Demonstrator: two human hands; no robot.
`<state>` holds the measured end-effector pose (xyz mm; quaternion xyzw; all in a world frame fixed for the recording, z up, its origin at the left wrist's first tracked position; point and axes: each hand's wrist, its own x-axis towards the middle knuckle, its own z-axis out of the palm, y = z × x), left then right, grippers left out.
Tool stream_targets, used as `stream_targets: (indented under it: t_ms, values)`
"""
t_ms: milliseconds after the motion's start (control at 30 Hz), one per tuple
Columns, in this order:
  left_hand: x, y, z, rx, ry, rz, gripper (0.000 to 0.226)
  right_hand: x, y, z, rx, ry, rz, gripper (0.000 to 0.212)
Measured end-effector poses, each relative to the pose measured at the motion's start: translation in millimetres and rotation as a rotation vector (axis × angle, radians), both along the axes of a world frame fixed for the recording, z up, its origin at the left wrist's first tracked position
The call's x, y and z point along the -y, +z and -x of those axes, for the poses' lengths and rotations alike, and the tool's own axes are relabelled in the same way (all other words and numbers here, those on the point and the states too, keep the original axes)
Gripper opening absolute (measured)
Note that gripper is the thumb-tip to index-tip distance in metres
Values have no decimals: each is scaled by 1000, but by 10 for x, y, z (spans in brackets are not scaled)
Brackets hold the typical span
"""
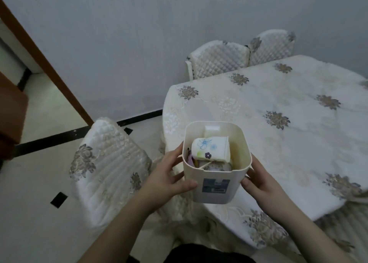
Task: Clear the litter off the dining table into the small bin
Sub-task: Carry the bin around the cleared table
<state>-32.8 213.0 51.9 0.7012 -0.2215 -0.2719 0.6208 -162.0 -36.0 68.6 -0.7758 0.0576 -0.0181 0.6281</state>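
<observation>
Small bin (216, 185): clasped between left hand (167, 175) and right hand (258, 183) | contents: paper cup (211, 148), scraps | dining table (278, 143): no litter visible | task seemingly complete.

Small cream plastic bin (216, 185), square with rounded corners and a grey-blue label on its near wall, upright and lifted over the near-left edge of the dining table (298, 135), which is covered by a cream cloth with brown-grey flower motifs. The bin holds litter: a white paper cup (211, 149) printed with blue and purple flowers lies on its side on top, its mouth toward the right, over a crumpled wrapper, a thin wooden stick and a pinkish scrap against the left wall.
</observation>
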Motion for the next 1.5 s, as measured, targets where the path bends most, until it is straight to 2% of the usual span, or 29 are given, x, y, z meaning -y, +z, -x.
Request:
stream_targets:
  t_ms: [233, 500, 600, 900, 1200, 1500]
  values:
    - [391, -145, -409, 4, -295, -35, 94, -63, -149, 259, -15, -280, 5, 68]
    - [1287, -156, -407, 8, -696, -66, 94, 108, -420, 847, 5, -599, -56, 68]
    - [1601, -177, -364, 41, -790, -97, 94, 194, -514, 1002, 7, -669, -78, 68]
    - [2203, -309, -162, 87, -939, -178, 98, 365, -728, 1291, 0, -864, -134, 75]
    - [2425, -550, -212, 155, -1002, -215, 100, 287, -839, 1313, -32, -882, -200, 87]
    - [2380, -670, -473, 155, -1020, -242, 103, 102, -931, 1026, -85, -923, -229, 86]
